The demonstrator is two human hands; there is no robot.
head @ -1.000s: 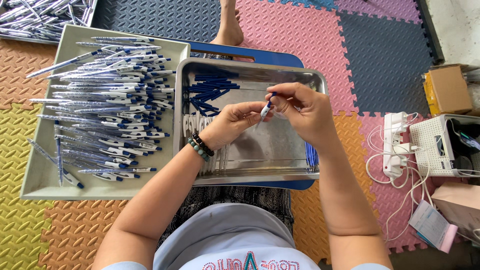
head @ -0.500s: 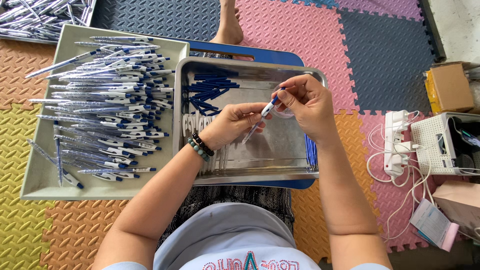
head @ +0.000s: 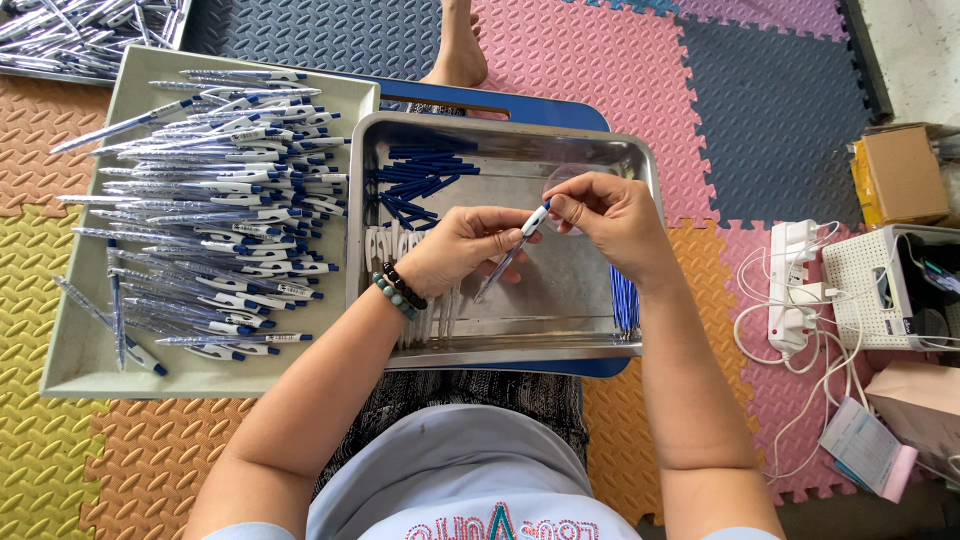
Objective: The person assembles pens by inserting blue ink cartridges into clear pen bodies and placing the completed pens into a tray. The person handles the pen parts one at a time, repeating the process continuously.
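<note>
Over a steel tray [head: 620, 150], my left hand [head: 462, 248] grips the clear barrel of a ballpoint pen [head: 508, 258] that slants down to the left. My right hand [head: 608, 215] pinches the pen's white and blue top end. A bead bracelet circles my left wrist. Loose blue pen parts [head: 415, 180] lie in the steel tray's far left corner, and a few clear barrels [head: 392, 244] rest along its left side under my left hand.
A beige tray [head: 90, 350] on the left holds several finished blue and white pens [head: 220, 200]. A blue board [head: 540, 105] lies under the steel tray. A power strip [head: 790, 290], a white device [head: 885, 290] and a cardboard box [head: 900, 175] stand on the right foam mat. A bare foot [head: 460, 50] shows ahead.
My hands have lowered slightly over the steel tray and the pen now slants down to the left, with its clear barrel showing between my hands.
</note>
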